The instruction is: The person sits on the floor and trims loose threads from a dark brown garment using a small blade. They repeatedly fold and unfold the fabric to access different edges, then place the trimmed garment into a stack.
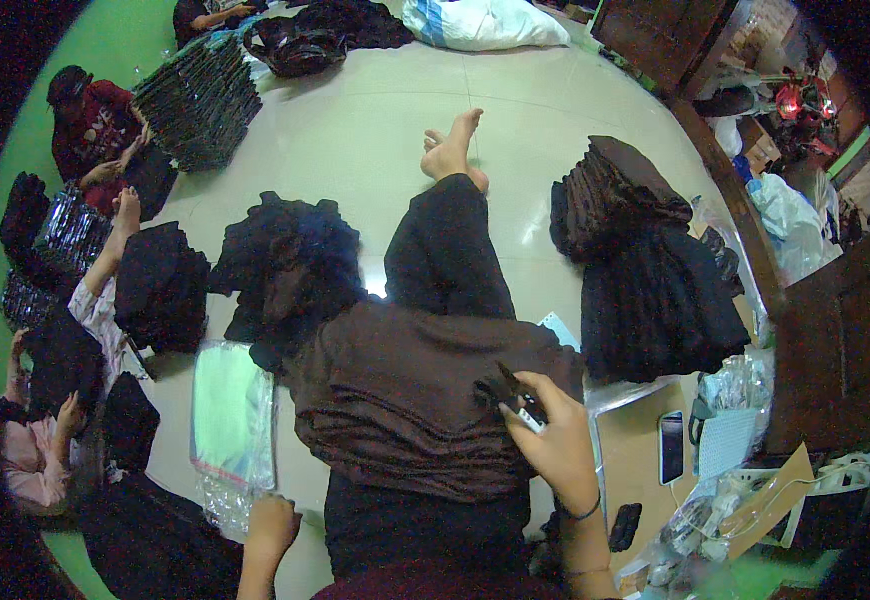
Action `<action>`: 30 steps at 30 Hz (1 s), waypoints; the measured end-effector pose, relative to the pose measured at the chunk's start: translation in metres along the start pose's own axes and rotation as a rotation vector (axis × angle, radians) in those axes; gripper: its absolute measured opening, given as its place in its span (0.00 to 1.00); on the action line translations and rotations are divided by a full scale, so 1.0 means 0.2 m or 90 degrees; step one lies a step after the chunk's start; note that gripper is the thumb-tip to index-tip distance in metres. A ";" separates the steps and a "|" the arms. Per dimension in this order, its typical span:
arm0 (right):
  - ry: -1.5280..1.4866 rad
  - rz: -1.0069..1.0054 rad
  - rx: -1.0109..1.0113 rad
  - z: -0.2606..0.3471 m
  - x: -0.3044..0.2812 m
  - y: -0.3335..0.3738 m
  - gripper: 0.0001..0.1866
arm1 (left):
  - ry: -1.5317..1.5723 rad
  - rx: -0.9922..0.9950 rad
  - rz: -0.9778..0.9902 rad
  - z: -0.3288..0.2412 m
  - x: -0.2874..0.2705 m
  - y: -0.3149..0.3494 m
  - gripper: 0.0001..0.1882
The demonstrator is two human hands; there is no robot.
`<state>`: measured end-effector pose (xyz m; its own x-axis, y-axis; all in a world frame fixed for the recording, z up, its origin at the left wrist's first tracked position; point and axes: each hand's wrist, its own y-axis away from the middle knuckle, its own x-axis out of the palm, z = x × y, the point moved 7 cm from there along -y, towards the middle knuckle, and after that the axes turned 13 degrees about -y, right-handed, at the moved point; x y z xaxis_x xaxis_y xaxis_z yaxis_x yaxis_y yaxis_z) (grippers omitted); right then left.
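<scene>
A dark brown folded garment [405, 390] lies spread over my lap, creased along its lower half. Above its right side, my right hand [555, 430] grips a small black tool [511, 385] with a pointed tip and a white patch, which looks like thread snips. A little black bunch of cloth [488, 394] sits at the tool's tip; I cannot tell whether it is part of the garment. My left hand [273, 525] is closed into a fist low on the left, beside clear plastic bags [235, 415]. What that fist holds, if anything, is hidden.
Piles of dark clothes stand left [295, 255] and right [655, 290] of my stretched leg. A phone [671, 447] lies on cardboard at right, near plastic wrappings [735, 400]. Co-workers sit at left, one [95, 135] by a tall stack [200, 105]. A white sack [485, 25] lies at the back.
</scene>
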<state>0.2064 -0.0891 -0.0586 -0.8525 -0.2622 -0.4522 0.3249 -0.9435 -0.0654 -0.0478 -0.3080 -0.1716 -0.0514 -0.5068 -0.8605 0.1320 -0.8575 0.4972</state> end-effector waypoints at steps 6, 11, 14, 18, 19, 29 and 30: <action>-0.117 -0.032 0.091 -0.13 -0.04 0.07 0.12 | 0.342 0.135 -0.473 -0.31 -0.77 -0.10 0.07; -0.145 -0.083 0.040 -0.15 -0.03 0.08 0.13 | 0.434 0.300 -0.557 -0.69 -1.01 -0.30 0.12; -0.117 -0.069 0.069 -0.17 -0.03 0.09 0.13 | 0.465 0.254 -0.502 -0.75 -0.97 -0.40 0.14; -0.127 -0.064 0.102 -0.19 -0.02 0.09 0.13 | 0.441 0.263 -0.484 -0.76 -0.90 -0.41 0.14; -0.128 -0.067 0.090 -0.18 -0.02 0.09 0.13 | 0.419 0.262 -0.494 -0.76 -0.89 -0.40 0.14; -0.161 -0.118 0.056 -0.14 -0.07 0.15 0.12 | 0.287 0.252 -0.568 -0.68 -0.95 -0.24 0.12; -0.151 -0.119 0.050 -0.12 -0.07 0.15 0.12 | 0.277 0.248 -0.571 -0.67 -0.95 -0.23 0.12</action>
<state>0.2392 -0.1094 -0.0759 -0.9692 -0.1135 -0.2186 0.1283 -0.9902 -0.0548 0.0893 -0.1602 -0.0460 0.3955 0.3316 -0.8565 -0.1081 -0.9093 -0.4019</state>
